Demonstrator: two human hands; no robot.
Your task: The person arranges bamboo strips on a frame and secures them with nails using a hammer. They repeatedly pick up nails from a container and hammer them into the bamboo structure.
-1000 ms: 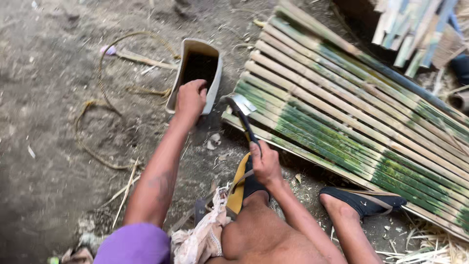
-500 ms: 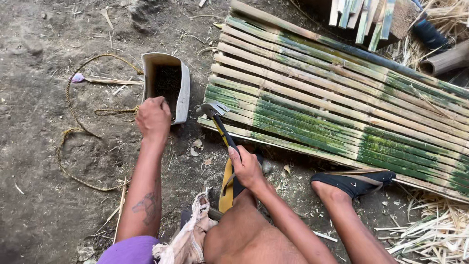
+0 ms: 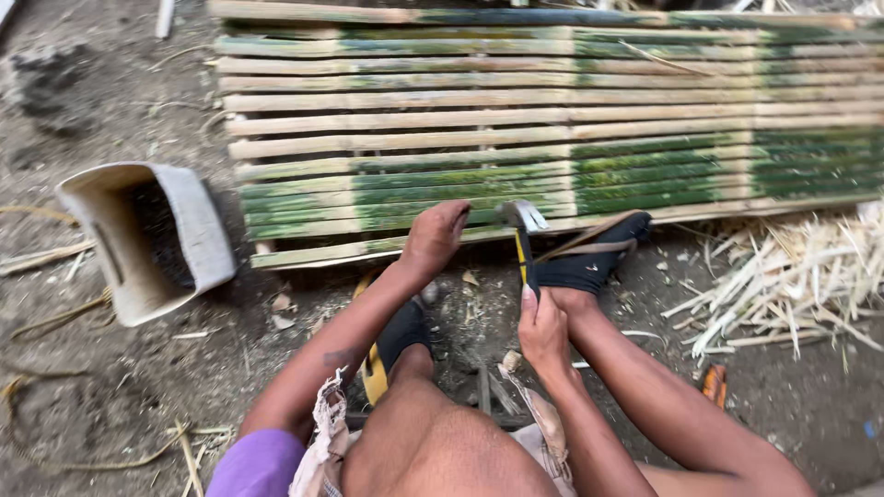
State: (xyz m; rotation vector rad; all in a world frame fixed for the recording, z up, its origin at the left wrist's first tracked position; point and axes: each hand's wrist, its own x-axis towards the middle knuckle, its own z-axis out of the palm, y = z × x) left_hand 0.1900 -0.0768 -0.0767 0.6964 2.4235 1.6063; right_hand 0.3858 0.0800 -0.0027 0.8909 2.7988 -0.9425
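The hammer (image 3: 523, 241) is standing nearly upright at the near edge of the bamboo panel (image 3: 552, 120), its metal head resting just at the nearest slat, a little right of the panel's middle. The right hand (image 3: 543, 329) is wrapping closed around the lower end of the yellow-and-black handle. The left hand (image 3: 433, 237) is pressing down on that same near slat just left of the hammer head, fingers bunched together as if pinching something small; whether a nail is sitting between them is too small to tell.

The likeliest trouble is judged to be a blow landing on those left fingertips, since they are lying so close to the hammer head. A glancing strike could also be splitting the thin slat or skidding off its rounded green surface toward the foot in the black sandal (image 3: 589, 258), which is bracing against the panel's edge just right of the hammer.

No labels or signs are showing anywhere. The one container is a pale, boxy tub (image 3: 138, 244) lying tipped on its side on the dirt to the left, its dark opening facing the camera. A heap of light bamboo shavings (image 3: 792, 285) is lying to the right.
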